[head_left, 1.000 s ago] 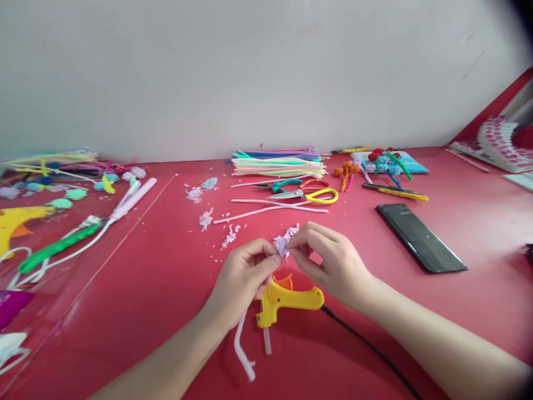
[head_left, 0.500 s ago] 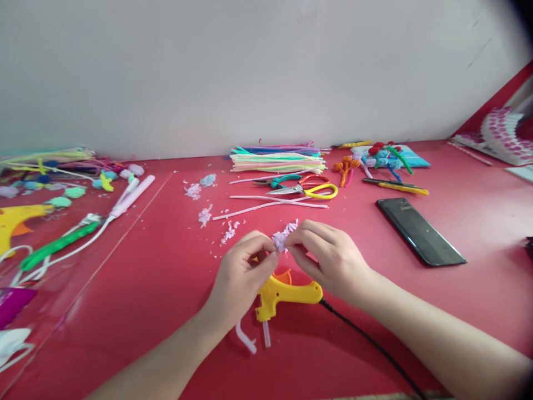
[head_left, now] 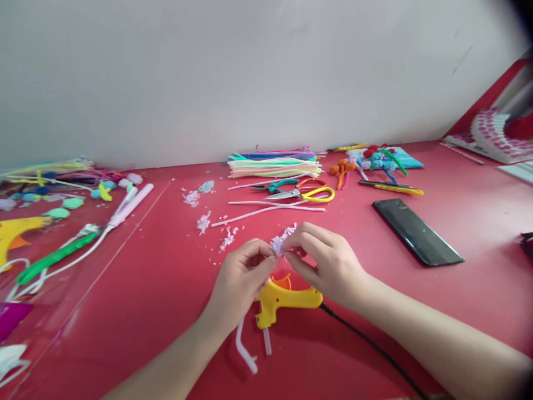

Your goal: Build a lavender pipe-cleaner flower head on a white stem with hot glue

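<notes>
My left hand (head_left: 245, 272) is closed, with thumb and forefinger pinching the lower part of a small lilac pipe-cleaner flower (head_left: 276, 245) with short, ragged petals. From the other side, the fingertips of my right hand (head_left: 322, 253) are pinched on the same flower and partly cover it. Below my left hand, a bent pale lilac pipe cleaner (head_left: 241, 347) shows; whether it joins the flower is hidden. Under both hands lies a yellow hot glue gun (head_left: 291, 298), a clear glue stick (head_left: 267, 340) poking out of it.
Lilac clippings (head_left: 229, 238) lie beyond my hands. Behind them are loose pipe cleaners (head_left: 266, 210), scissors (head_left: 318, 193), pliers (head_left: 283, 183) and a pipe-cleaner bundle (head_left: 275, 165). A phone (head_left: 416, 230) sits right; a green-handled corded tool (head_left: 58, 258) lies left. The glue gun's cord (head_left: 375, 344) runs under my right forearm.
Both hands stay pinched on the flower, with only small finger shifts. The bent pipe cleaner below my left hand reaches slightly lower. The view has shifted a little.
</notes>
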Available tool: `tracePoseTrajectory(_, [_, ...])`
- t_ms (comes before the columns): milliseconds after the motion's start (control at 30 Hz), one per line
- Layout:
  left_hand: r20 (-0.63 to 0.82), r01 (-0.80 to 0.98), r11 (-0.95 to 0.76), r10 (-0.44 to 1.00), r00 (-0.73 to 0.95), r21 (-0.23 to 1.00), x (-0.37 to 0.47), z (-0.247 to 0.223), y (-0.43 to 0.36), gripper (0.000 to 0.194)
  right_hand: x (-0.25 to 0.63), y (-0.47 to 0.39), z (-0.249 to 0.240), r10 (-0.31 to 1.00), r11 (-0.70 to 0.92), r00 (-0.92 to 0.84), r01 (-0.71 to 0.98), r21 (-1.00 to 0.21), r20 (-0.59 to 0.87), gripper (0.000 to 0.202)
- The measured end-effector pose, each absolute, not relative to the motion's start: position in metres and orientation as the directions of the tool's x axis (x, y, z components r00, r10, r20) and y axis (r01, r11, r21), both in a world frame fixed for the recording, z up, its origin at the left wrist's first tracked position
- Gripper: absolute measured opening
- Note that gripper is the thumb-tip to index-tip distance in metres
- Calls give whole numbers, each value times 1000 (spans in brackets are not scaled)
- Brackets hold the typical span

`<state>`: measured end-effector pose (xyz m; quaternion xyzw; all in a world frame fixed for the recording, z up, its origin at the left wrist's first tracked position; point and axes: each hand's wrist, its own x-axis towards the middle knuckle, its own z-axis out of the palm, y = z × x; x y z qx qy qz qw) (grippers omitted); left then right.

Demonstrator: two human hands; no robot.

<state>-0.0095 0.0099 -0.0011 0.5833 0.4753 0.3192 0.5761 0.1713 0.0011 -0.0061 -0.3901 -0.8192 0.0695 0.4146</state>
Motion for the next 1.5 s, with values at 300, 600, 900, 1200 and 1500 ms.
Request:
tracePoseTrajectory(300, [29, 313, -136, 946, 323, 940, -9, 4, 7, 13, 171, 3, -3, 658, 702, -377, 622, -348, 652, 13])
tracePoseTrajectory(600, [55, 335, -169, 944, 324, 927, -9, 5, 8, 16, 172, 1, -4, 687, 697, -318, 544, -468, 654, 8])
tracePoseTrajectory(900, [417, 479, -523, 852, 316, 705, -14, 0, 7, 12, 169, 1, 1, 929, 364, -73, 360, -859, 364, 23])
tracePoseTrajectory(1200, [553, 514, -653, 752, 358, 556, -15, -2, 6, 13, 169, -5, 8, 932, 350, -161, 163, -922, 325, 15])
tracePoseTrajectory(1500, [708, 420, -770, 623, 332, 481, -17, -2, 9, 22, 167, -9, 13, 963, 125, -243, 31, -992, 113, 6])
